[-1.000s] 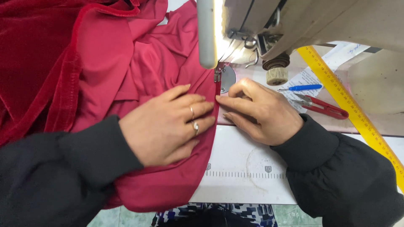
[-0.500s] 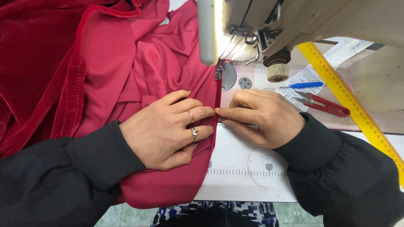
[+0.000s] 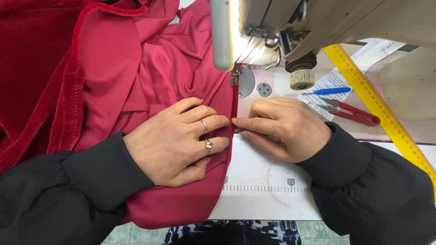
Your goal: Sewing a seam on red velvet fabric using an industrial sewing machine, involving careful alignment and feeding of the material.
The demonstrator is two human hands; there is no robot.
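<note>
Where fabric lies: 2 hands.

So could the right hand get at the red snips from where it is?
Probably yes: the snips lie bare on the table just beyond the right hand, with nothing between them; the hand now rests at the fabric edge.

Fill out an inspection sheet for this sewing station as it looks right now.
Surface: white machine bed with a printed scale.
Job's things: red fabric, its edge running under the sewing machine.
Clutter: red thread snips, blue pen, yellow ruler, paper sheet.
Grippers: left hand flat on the fabric; right hand beside it, fingers at the edge.
Cables: nothing seen.
Surroundings: tiled floor below.
</note>
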